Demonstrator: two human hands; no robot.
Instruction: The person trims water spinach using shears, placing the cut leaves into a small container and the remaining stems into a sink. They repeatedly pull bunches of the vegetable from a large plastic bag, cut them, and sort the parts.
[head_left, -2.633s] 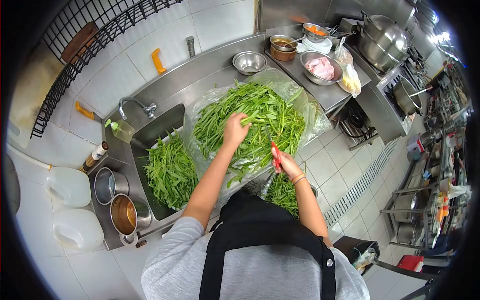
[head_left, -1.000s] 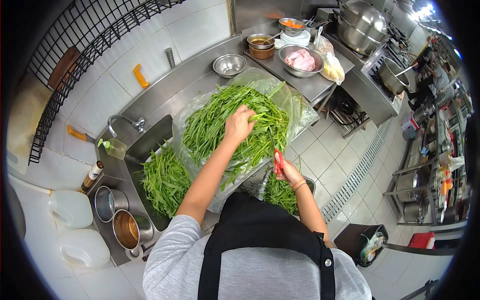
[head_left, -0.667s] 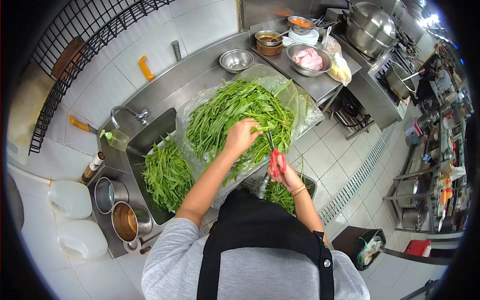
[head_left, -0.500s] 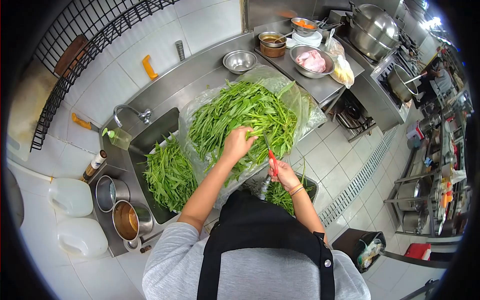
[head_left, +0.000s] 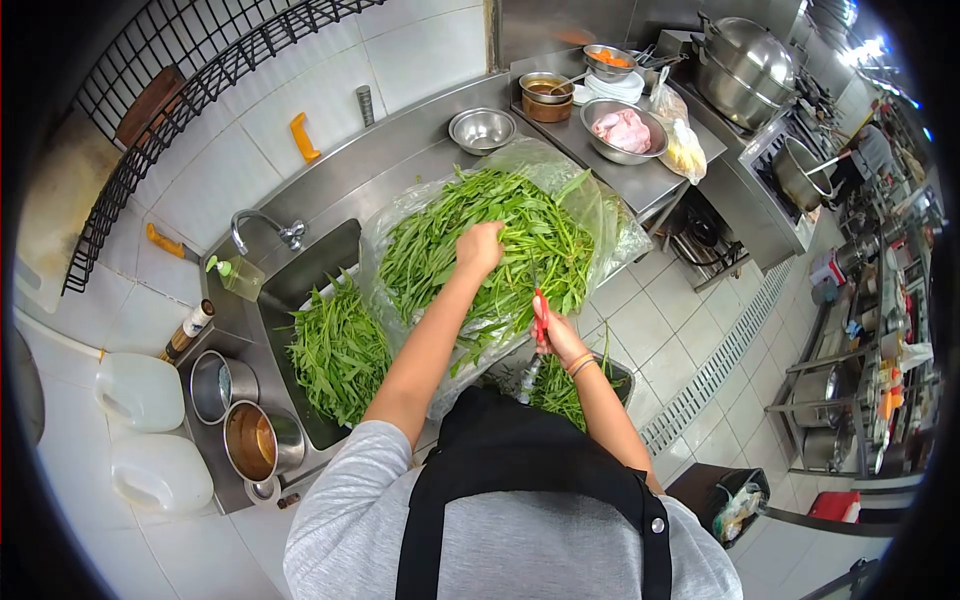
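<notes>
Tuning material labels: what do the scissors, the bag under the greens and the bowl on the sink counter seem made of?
Scissors: red handles, likely plastic, from the even colour; blades probably metal, too thin here to judge finish.
Bag: clear, crinkled, glinting film, so likely thin plastic.
Bowl: smooth, shiny grey with bright reflections; probably stainless steel.

Long, narrow-leaved greens (head_left: 430, 240) make a broad, loose heap under the fingers of the left hand (head_left: 480, 248), leaves fanning out to the left of them and paler stems running off to the right. The red-handled scissors (head_left: 541, 312) sit in the fingers of the right hand (head_left: 560, 338), slim dark blades pointing up and away into the heap; I can't make out whether they're parted. A second leafy pile (head_left: 340, 350) lies lower left, well apart from the left fingers, and a green tangle (head_left: 558, 392) lies below the right ones.
</notes>
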